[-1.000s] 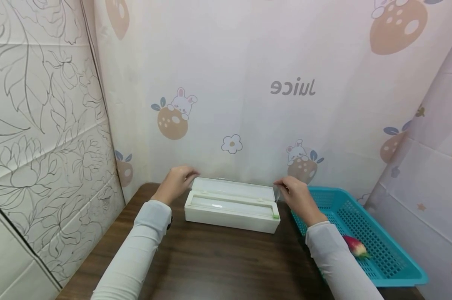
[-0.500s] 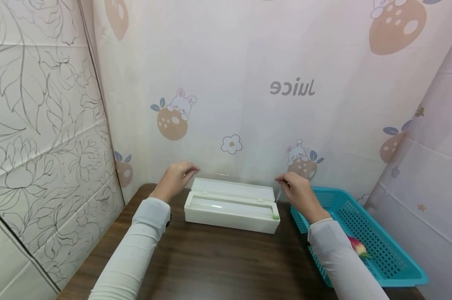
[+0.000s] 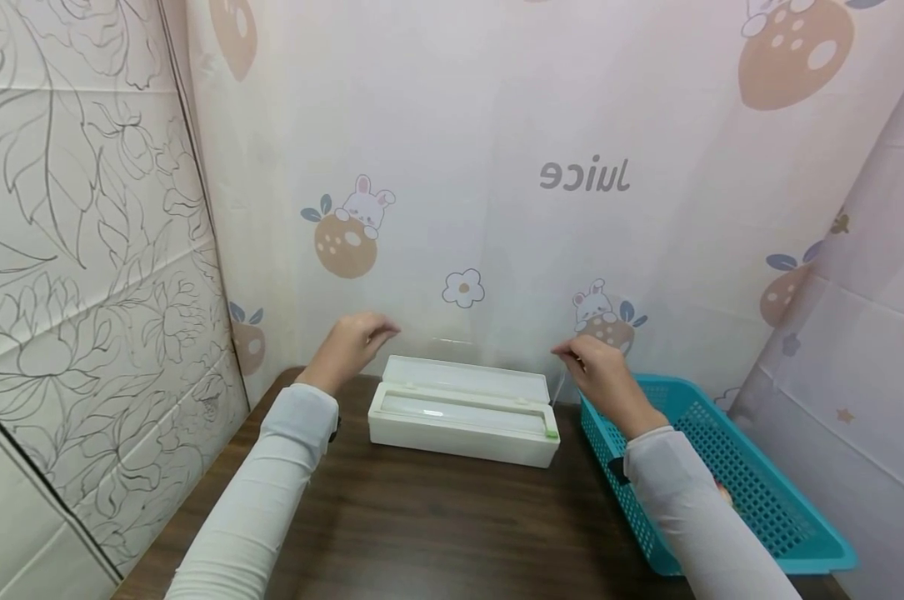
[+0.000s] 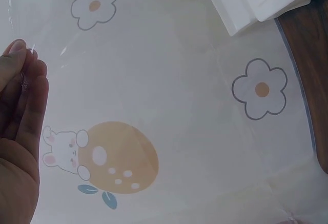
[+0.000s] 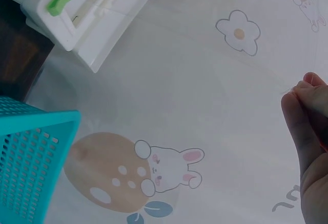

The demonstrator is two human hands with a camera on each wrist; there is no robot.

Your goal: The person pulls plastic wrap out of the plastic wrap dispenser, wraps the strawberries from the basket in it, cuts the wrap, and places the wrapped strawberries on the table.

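Cling film (image 3: 470, 354), barely visible, is stretched upward from the white dispenser box (image 3: 462, 410) at the desk's back edge, its width pinched between left hand (image 3: 350, 346) and right hand (image 3: 597, 371).

The thin clear plastic film (image 3: 472, 354) is so see-through that its edges are hard to find. The right sleeve (image 3: 691, 508) covers part of the blue-green plastic basket (image 3: 789, 517). The right hand (image 5: 310, 147) and left hand (image 4: 18, 131) are cut off by the wrist picture edges.
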